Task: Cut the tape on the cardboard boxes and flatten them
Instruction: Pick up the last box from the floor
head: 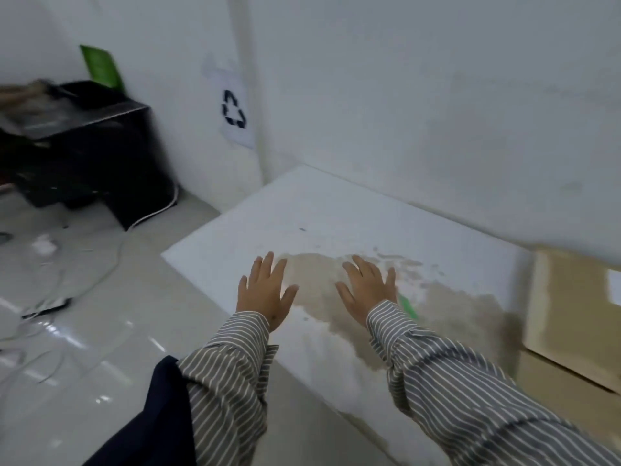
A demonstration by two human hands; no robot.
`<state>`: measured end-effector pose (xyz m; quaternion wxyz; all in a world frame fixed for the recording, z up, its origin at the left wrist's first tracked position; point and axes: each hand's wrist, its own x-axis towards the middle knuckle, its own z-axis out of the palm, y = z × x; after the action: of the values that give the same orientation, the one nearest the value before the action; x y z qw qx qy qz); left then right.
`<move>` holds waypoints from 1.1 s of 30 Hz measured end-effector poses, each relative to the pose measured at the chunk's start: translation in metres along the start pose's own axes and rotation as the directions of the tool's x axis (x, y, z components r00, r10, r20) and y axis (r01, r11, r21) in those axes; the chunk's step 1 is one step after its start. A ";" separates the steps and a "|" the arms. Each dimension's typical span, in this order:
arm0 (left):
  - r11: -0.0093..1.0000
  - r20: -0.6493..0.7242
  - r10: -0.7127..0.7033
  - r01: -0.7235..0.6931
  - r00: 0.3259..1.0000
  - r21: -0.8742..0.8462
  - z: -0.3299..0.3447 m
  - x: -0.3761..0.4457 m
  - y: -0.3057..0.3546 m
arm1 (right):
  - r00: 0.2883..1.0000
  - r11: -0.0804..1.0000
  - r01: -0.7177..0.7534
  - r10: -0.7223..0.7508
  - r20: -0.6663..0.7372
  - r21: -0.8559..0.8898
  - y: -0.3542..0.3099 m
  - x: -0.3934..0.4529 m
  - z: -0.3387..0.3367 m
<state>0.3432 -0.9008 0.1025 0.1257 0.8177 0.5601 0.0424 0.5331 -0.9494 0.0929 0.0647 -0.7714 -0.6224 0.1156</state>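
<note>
Both hands hover palm-down over the white tabletop (336, 210) with its worn tan patch: the left hand (263, 292) near the left edge, the right hand (368, 290) just right of it, fingers spread straight and holding nothing. A small green object (408, 307) peeks out beside the right striped sleeve (470, 381). The flat brown cardboard box (574, 311) lies at the far right. A black bin (100, 156) stands far left by a recycling sign (233, 111).
</note>
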 end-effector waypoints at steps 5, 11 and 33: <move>0.991 -0.042 -0.128 0.130 0.991 0.035 -0.038 0.025 -0.130 | 0.994 0.991 0.112 -0.113 0.001 0.066 -0.133 0.071 0.026; 0.978 -0.065 -0.205 0.206 0.977 0.020 -0.062 0.087 -0.247 | 0.984 0.981 0.178 -0.179 0.002 0.083 -0.244 0.176 0.053; 0.993 0.207 -0.029 0.003 0.978 0.121 -0.092 0.516 -0.603 | 0.972 0.942 -0.235 0.228 0.057 0.239 -0.469 0.615 0.177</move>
<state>-0.0322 -0.2028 0.0014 0.1346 0.8192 0.5520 -0.0783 0.1659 -0.2553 -0.0240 0.1360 -0.8236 -0.5095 0.2089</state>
